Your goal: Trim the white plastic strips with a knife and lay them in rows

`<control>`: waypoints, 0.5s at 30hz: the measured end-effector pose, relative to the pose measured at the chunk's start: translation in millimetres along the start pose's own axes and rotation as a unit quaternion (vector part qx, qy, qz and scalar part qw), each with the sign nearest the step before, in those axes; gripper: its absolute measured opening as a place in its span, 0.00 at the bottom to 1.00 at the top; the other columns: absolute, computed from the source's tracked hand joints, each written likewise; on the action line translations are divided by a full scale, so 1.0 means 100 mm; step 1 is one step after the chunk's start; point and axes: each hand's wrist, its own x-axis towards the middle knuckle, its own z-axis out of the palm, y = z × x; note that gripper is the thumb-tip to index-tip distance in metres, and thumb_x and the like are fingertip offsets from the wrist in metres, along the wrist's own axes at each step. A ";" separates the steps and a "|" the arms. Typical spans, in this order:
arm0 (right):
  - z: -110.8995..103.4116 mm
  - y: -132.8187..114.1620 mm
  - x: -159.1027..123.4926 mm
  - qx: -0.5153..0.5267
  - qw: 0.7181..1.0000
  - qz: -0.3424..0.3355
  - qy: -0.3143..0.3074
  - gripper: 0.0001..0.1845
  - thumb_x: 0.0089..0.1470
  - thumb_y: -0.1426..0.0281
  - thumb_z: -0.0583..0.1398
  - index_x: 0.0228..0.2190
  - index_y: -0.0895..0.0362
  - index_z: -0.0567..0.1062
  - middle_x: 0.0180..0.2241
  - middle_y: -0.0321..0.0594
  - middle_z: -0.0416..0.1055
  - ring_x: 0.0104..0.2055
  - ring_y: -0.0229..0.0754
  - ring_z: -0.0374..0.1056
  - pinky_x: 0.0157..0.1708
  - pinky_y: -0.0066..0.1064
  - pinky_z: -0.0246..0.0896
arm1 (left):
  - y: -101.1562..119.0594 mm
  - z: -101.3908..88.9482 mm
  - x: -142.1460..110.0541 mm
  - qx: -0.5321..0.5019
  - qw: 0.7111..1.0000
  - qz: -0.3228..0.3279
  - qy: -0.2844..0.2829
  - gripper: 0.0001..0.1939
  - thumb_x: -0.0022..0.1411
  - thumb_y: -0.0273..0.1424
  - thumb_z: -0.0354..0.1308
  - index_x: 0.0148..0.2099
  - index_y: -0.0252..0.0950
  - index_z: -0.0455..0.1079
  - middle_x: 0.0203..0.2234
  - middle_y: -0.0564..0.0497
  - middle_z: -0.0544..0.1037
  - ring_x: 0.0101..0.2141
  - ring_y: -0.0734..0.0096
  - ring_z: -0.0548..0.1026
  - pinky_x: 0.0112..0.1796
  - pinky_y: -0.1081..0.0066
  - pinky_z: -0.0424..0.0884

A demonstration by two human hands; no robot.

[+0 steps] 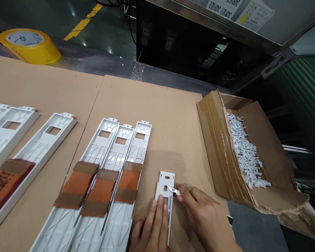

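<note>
Now, left hand: we are pressing our left hand [150,229] down on the lower end of a small white plastic plate [163,182], with the fingers [160,206] lying together and not closed around it.
Right hand: we are pinching a craft knife [173,190] in our right hand [204,218], fingers closed on it, with the blade tip at a cut-out in the plate.
Plate: we are keeping it flat on the brown board tabletop [173,115], beneath both hands.
Handling: we are judging it light, stiff and thin, probably brittle along the narrow strips beside its openings; the broad top end looks like the safest hold.
Left of the plate: long white plastic panels [118,154] are lying side by side, crossed by orange-brown paper strips [128,182].
Right of the plate: an open cardboard box [220,157] is holding a heap of small white plastic pieces [245,150].
Far beyond the plate: a roll of yellow tape [28,46] is lying on its side.
</note>
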 end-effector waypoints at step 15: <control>0.00 0.02 0.04 -0.051 0.998 -0.028 -0.037 0.17 0.62 0.70 0.44 0.38 0.55 0.72 0.25 0.37 0.72 0.20 0.38 0.68 0.17 0.30 0.53 | -0.01 0.00 0.00 0.030 0.999 0.020 0.003 0.26 0.58 0.29 0.44 0.59 0.34 0.59 0.51 0.49 0.70 0.54 0.70 0.63 0.42 0.66 0.56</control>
